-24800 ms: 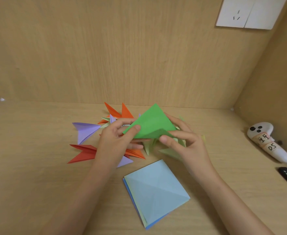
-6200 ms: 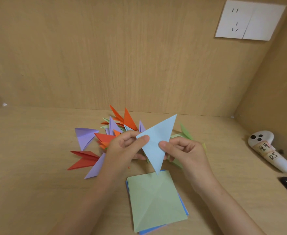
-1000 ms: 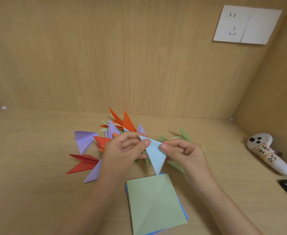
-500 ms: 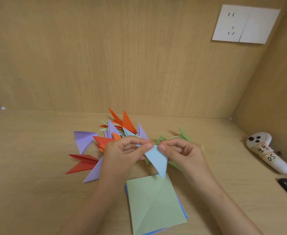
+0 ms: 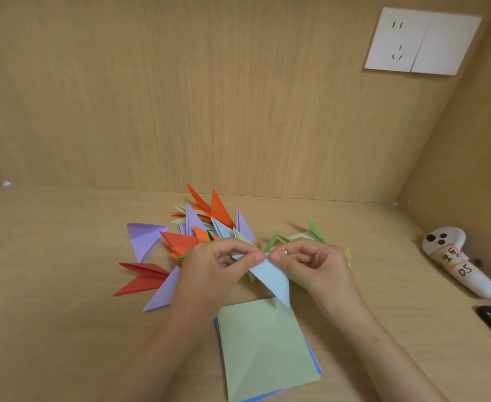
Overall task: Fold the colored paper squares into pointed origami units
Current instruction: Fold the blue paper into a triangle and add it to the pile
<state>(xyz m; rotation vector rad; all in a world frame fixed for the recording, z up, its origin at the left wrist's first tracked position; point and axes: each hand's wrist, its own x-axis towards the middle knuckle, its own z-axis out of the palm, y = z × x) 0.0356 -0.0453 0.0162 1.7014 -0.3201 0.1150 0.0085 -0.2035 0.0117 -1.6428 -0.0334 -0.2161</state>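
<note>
Both hands up over the desk (image 5: 50,285), fingertips nearly meeting. Left hand (image 5: 212,271) and right hand (image 5: 311,268) each pinch the top edge of a light blue folded unit (image 5: 270,275); its point hangs down toward the person, tip just over the far corner of the paper stack (image 5: 267,346). Stack sits just below the hands, pale green sheet on top, blue edges showing under it. Finished units (image 5: 206,224) (orange, purple, red, green) piled beyond and left of the left hand; pale green ones (image 5: 311,235) behind the right. White controller (image 5: 456,259) well right of the right hand.
</note>
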